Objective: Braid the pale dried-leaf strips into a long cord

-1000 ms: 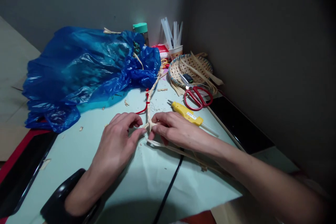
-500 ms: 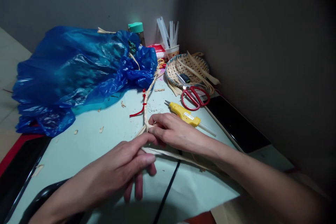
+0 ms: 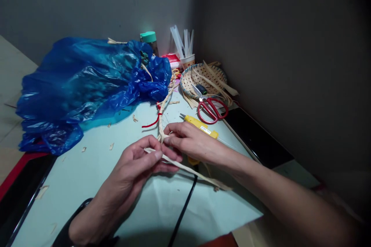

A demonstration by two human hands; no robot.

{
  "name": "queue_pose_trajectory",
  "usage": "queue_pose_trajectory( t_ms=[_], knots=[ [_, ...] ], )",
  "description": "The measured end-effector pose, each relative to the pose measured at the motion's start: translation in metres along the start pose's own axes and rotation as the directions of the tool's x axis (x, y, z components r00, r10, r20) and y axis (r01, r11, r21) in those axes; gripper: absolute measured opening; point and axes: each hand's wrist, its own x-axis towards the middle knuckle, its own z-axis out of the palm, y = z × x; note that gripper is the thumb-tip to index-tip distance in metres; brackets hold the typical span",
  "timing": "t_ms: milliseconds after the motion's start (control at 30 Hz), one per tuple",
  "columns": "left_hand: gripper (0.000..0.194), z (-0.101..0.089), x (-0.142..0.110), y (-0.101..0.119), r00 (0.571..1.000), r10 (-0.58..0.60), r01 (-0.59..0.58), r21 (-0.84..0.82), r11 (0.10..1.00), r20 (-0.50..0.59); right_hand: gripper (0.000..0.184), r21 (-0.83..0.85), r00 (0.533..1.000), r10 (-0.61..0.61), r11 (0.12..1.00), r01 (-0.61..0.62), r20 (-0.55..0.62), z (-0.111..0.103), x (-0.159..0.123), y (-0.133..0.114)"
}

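A pale braid of flat plant-fibre strips (image 3: 161, 119) runs from the back of the table toward me, with a red fuzzy tie wound around it. My right hand (image 3: 193, 141) pinches the near end of this braid between thumb and fingers. Just below and to the left, my left hand (image 3: 136, 162) is closed, its thumb pressing a loose fibre strip (image 3: 191, 170) against the fingers. That strip trails down to the right under my right forearm. Where the strip joins the braid is hidden by my fingers.
A yellow glue gun (image 3: 199, 124) lies beyond my right hand, its black cord (image 3: 185, 204) running forward. Red-handled scissors (image 3: 213, 110) rest against a woven basket (image 3: 185, 81). A blue plastic bag (image 3: 87, 81) fills the left; a dark tablet-like device (image 3: 257, 137) lies right.
My left hand has turned palm-up and closed its thumb and fingers on the loose strip, drawing it higher. My right hand keeps its pinch on the braid.
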Motion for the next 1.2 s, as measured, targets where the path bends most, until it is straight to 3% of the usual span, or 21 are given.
queue_pose_trajectory(
  t_ms=[133,233,400,667,867,1067,1133,1200],
  knots=[
    [0.009,-0.011,0.005,0.005,0.999,0.043,-0.043,0.043,0.998,-0.012,0.018,0.060,0.998,-0.009,0.998,0.006,0.061,0.003,-0.001,0.000],
    [0.030,-0.015,0.012,0.002,0.998,0.057,-0.048,0.218,0.975,-0.037,0.021,0.009,0.998,-0.029,1.000,0.029,0.061,0.005,-0.003,0.002],
    [0.042,-0.012,0.015,-0.008,0.988,0.102,-0.057,0.339,0.939,-0.118,0.023,-0.021,0.997,-0.069,0.997,0.070,0.036,0.006,-0.002,0.003],
    [0.043,-0.013,0.014,-0.007,0.987,0.079,-0.006,0.456,0.890,-0.141,0.018,-0.142,0.996,-0.087,0.986,0.088,0.017,0.006,-0.002,0.001],
    [0.037,-0.012,0.013,-0.009,0.981,0.145,-0.033,0.631,0.775,-0.127,0.018,-0.197,0.993,-0.120,0.973,0.121,0.016,0.009,-0.002,0.004],
    [0.039,-0.006,0.008,-0.009,0.951,0.303,-0.092,0.888,0.450,-0.055,0.018,-0.208,0.994,-0.112,0.972,0.113,0.014,0.009,-0.002,0.002],
    [0.035,-0.006,0.006,-0.010,0.941,0.331,-0.090,0.898,0.431,-0.065,0.019,-0.199,0.993,-0.120,0.972,0.122,0.022,0.008,-0.002,0.001],
    [0.031,-0.008,0.006,-0.011,0.943,0.322,-0.094,0.865,0.493,-0.081,0.019,-0.193,0.991,-0.126,0.973,0.130,0.032,0.007,-0.002,0.001]
  ],
)
